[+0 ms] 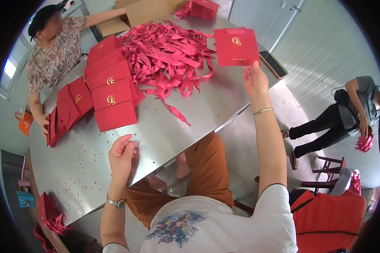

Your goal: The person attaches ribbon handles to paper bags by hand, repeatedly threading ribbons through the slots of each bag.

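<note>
At the far right of the table my right hand (256, 82) pinches the lower right corner of a flat red paper bag (237, 52) with a gold emblem. The bag is held up above the table top, its face toward me. My left hand (122, 152) hovers over the near table edge, fingers curled in and no object visible in them. Just beyond it, overlapping red paper bags (114, 105) lie in a row. Behind these spreads a large heap of red ribbons (166, 57), with one strand trailing toward me.
Across the metal table (173, 122), a co-worker (57, 50) rests one hand by more red bags (69, 105). A cardboard box (145, 12) and a red stack (197, 9) stand at the back. A phone-like dark slab (273, 64) lies at the right edge. Another person (346, 109) stands rightward.
</note>
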A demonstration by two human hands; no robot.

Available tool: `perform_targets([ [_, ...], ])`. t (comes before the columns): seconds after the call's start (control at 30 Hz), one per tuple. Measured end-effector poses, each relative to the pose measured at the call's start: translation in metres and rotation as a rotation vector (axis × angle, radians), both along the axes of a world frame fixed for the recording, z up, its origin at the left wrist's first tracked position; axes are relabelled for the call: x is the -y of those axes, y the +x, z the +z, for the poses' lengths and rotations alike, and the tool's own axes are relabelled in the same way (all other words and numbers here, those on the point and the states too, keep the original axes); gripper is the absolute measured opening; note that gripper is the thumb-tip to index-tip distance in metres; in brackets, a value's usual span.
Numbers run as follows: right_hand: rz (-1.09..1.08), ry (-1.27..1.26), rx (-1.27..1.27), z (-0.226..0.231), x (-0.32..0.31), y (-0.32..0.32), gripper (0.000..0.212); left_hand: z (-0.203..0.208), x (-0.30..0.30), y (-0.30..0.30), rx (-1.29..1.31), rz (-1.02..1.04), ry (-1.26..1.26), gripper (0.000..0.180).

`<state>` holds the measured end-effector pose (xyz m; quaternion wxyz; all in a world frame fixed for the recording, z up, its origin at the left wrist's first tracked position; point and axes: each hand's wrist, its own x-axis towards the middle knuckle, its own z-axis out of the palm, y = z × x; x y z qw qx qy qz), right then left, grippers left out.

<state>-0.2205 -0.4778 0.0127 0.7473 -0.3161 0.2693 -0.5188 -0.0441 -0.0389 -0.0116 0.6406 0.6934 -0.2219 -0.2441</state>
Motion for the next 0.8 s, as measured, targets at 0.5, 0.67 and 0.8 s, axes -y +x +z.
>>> perform_targets([
  [0.5,0.270,-1.853,-0.943,-0.008,-0.163,0.035,0.039,0.039,0.003,0.068,0.729,0.074,0.228,0.023],
  [0.67,0.458,-2.220,-0.824,0.013,-0.181,0.058,0.032,0.043,0.038,0.135,1.326,0.085,0.398,0.036],
  [0.8,0.572,-2.211,-0.706,0.014,-0.193,0.058,0.016,0.044,0.056,0.158,1.363,-0.031,0.652,0.047],
])
